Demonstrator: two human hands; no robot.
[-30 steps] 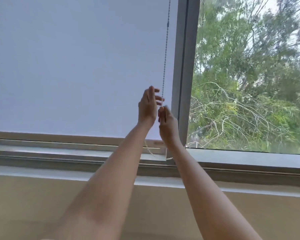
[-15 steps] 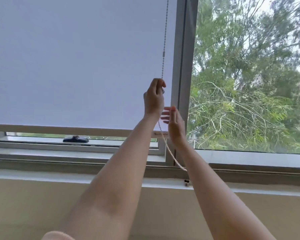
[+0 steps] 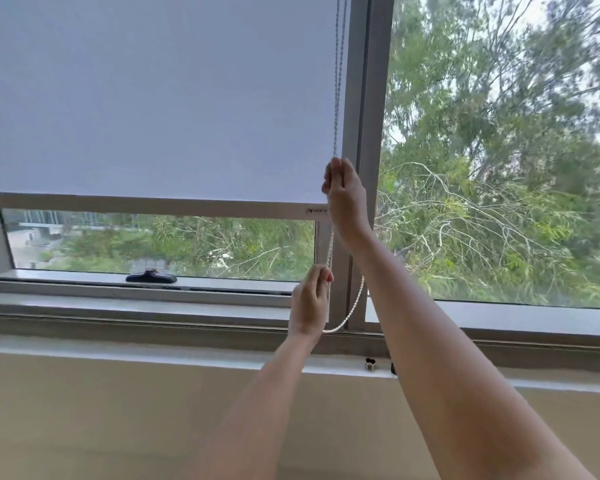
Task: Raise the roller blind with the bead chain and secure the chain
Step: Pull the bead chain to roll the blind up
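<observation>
The white roller blind [image 3: 160, 98] covers most of the left window; its bottom bar [image 3: 146, 206] hangs a little above the sill, with a strip of glass showing below. The bead chain [image 3: 337, 81] runs down the blind's right edge beside the grey mullion. My right hand [image 3: 343, 195] is up at the bottom bar's height, shut on the chain. My left hand [image 3: 310, 299] is lower, near the sill, also shut on the chain. Below it a white loop of chain [image 3: 352, 306] sags to the frame. A small metal chain clip [image 3: 370, 364] sits on the ledge.
A black window latch [image 3: 151, 277] lies on the lower frame. The grey mullion [image 3: 368, 133] stands just right of the chain. Trees fill the right pane [image 3: 499, 168]. A beige wall [image 3: 118, 410] runs below the white ledge.
The blind has risen, baring more glass and the latch. My left hand pulled the chain down to the sill; my right hand moved up and took hold higher.
</observation>
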